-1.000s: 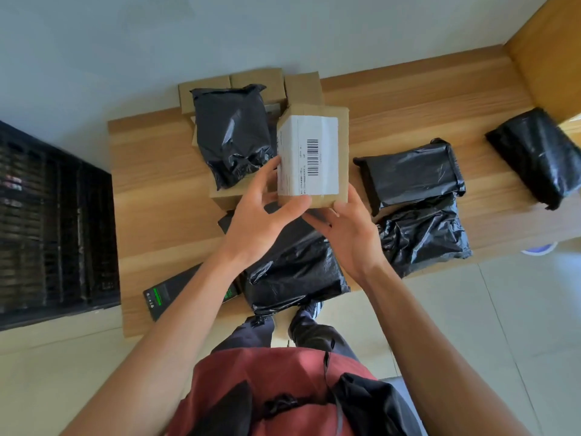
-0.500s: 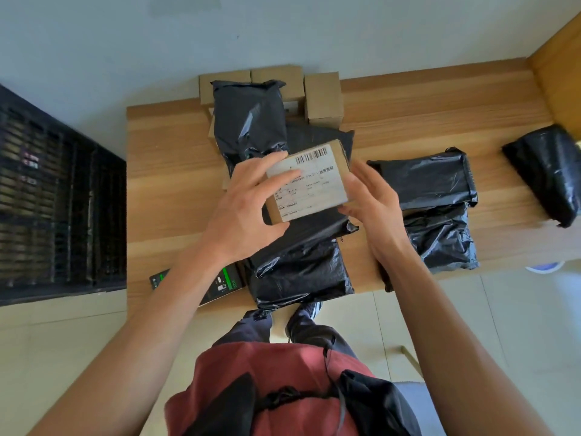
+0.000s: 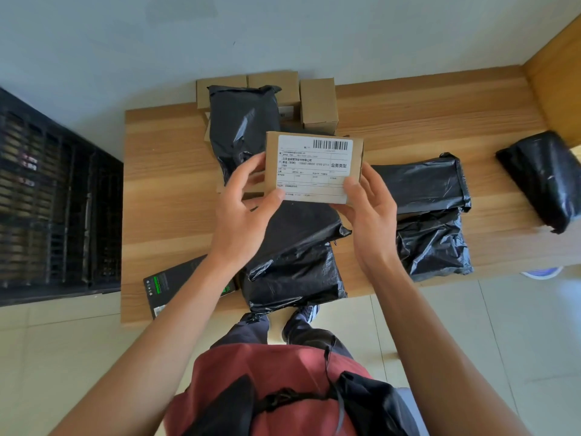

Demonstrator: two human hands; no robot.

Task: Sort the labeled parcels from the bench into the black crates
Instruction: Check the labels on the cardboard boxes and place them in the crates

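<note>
One cardboard parcel [image 3: 314, 168] is held above the wooden bench [image 3: 169, 196], its white barcoded label [image 3: 314, 166] facing up; the left hand [image 3: 242, 218] and right hand [image 3: 371, 215] each pinch a lower corner, thumb on the label; five black bag parcels lie below, three small cartons [image 3: 318, 100] behind; one black crate [image 3: 53, 199] stands left.

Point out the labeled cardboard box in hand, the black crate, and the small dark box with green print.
labeled cardboard box [image 3: 314, 168]: head view, on its white label.
black crate [image 3: 53, 209]: head view, slatted wall.
dark box with green print [image 3: 171, 283]: head view, top face.
</note>
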